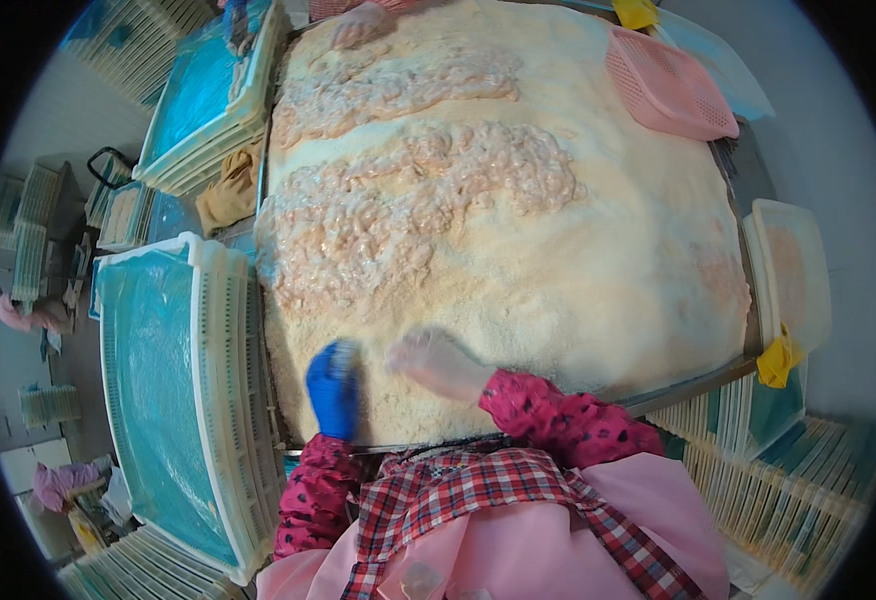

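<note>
My left hand [333, 390], in a blue glove, is at the near left edge of a wide table [698, 378] covered with pale, crumb-like coating [398, 405]. Beside it, my right hand [438, 362], in a pale thin glove, reaches over the same crumbs. Motion smears the fingers of both hands, and whatever they may hold does not show. Beyond them, wet, glossy pinkish pieces [358, 225], like raw meat, lie in a lumpy heap. A second band of such pieces [398, 92] stretches farther back.
Another person's hand [360, 25] rests at the far left. A pink perforated basket [670, 85] stands far right. Stacked trays with blue-green lining [153, 380] flank the table's left; a tan glove [228, 190] lies behind them. A translucent tub [790, 270] hangs beyond the right edge.
</note>
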Demonstrator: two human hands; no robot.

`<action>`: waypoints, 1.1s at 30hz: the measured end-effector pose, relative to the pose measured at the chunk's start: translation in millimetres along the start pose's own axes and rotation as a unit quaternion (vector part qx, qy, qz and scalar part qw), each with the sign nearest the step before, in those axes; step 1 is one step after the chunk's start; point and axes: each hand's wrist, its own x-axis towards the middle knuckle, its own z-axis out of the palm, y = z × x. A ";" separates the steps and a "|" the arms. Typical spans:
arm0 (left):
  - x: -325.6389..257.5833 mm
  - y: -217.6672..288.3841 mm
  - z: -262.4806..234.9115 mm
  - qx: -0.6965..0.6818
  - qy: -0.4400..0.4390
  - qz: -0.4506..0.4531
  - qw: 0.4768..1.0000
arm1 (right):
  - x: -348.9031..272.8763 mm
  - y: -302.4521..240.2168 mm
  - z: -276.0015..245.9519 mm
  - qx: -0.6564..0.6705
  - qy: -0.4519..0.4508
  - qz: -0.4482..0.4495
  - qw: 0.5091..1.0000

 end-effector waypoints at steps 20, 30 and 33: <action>2.3 -9.3 75.5 0.400 -0.321 0.381 0.770 | -78.8 27.7 -58.1 0.495 0.210 0.478 0.695; 19.8 -13.7 21.4 -0.486 -0.289 -0.178 0.805 | -36.0 -23.0 -16.5 0.228 0.037 0.326 0.916; 21.5 -14.2 15.6 -0.617 -0.368 -0.165 0.675 | -34.1 -13.5 4.5 0.224 -0.024 0.295 0.929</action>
